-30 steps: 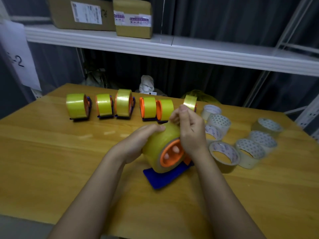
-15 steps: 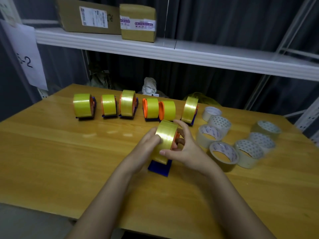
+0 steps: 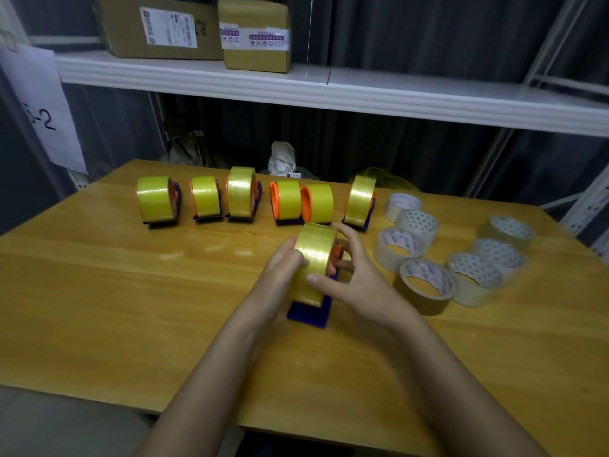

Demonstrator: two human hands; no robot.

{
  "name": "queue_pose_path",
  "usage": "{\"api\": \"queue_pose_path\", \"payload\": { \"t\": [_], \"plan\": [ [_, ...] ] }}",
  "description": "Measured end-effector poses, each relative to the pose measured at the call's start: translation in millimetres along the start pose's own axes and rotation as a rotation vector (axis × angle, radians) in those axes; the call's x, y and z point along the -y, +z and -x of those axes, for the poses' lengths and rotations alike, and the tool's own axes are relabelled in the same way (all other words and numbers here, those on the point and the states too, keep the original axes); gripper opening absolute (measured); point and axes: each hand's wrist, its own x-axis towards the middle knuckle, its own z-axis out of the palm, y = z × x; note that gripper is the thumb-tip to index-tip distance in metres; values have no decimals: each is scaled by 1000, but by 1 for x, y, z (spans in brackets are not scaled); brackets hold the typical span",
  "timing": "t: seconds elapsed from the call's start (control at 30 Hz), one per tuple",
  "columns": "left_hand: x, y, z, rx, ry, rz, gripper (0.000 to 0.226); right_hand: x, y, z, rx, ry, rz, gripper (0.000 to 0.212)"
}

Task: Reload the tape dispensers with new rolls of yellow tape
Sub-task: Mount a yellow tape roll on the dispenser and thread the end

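Note:
A blue tape dispenser (image 3: 309, 313) with an orange hub stands at the table's middle, a yellow tape roll (image 3: 313, 258) mounted on it. My left hand (image 3: 280, 268) grips the roll from its left side. My right hand (image 3: 352, 275) holds it from the right, thumb on the roll's face and fingers curled round the orange hub side. Behind them, several loaded dispensers with yellow rolls stand in a row, from the leftmost dispenser (image 3: 155, 202) to the rightmost dispenser (image 3: 359, 202).
Several clear and brown tape rolls (image 3: 425, 285) lie flat at the right of the wooden table (image 3: 131, 291). A white shelf (image 3: 329, 90) with two cardboard boxes (image 3: 253, 34) runs above the table's back edge.
The dispenser has been turned from side-on to end-on and moved a little away from me. My right hand has dropped from the roll's top to its right side.

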Motion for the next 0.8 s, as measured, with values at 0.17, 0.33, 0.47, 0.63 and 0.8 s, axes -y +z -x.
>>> {"api": "queue_pose_path", "payload": {
  "t": [0.17,0.33,0.47,0.63,0.8],
  "plan": [
    [-1,1,-4,10,10,53,38,-5,-2,6,-40,-238,389,113],
    [3,1,2,18,39,-4,36,-7,5,2,-8,12,-64,110],
    [5,2,3,25,13,51,39,-3,1,5,-30,-94,125,104],
    [4,2,-2,19,26,17,42,-8,3,7,-34,-146,105,111],
    [7,3,2,-9,32,-44,34,-6,0,6,-15,-25,-63,98]
  ]
}}
